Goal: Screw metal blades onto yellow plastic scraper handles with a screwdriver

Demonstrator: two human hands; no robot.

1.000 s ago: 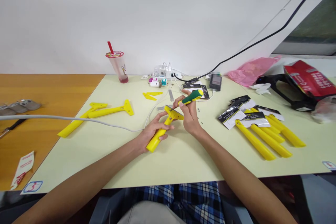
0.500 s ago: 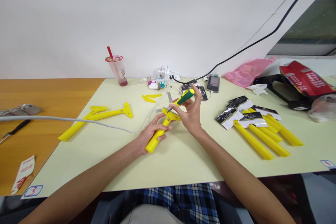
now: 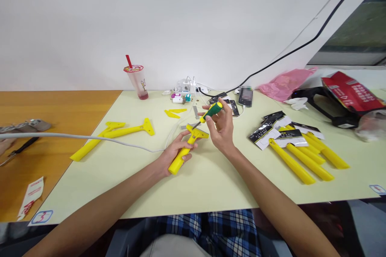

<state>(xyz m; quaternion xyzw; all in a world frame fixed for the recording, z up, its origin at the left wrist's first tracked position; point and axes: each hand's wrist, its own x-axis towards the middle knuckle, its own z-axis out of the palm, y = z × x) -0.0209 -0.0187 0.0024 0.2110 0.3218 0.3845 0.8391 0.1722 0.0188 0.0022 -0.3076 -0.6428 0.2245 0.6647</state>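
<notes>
My left hand (image 3: 174, 153) is closed around the handle of a yellow scraper (image 3: 181, 158), its flat head pointing up and away from me. In my right hand (image 3: 222, 132) is a screwdriver (image 3: 215, 110) with a green and yellow handle, held by thumb and fingers. The screwdriver's tip meets the scraper's head; the exact contact point is too small to make out. Just behind the head lie metal blades (image 3: 196, 112) and a pair of loose yellow head plates (image 3: 174, 112).
Two yellow scrapers (image 3: 120, 131) lie at left, crossed by a grey cable (image 3: 99, 139). Several yellow handles (image 3: 304, 156) with black-and-white packets are at right. A drink cup (image 3: 139, 82), power strip (image 3: 183, 86) and phone (image 3: 245, 95) stand near the wall. A hand (image 3: 6, 144) shows far left.
My right thumb has shifted from the screwdriver's shaft end back onto its handle. The scraper stays in my left hand. Another person's hand has appeared at the far left.
</notes>
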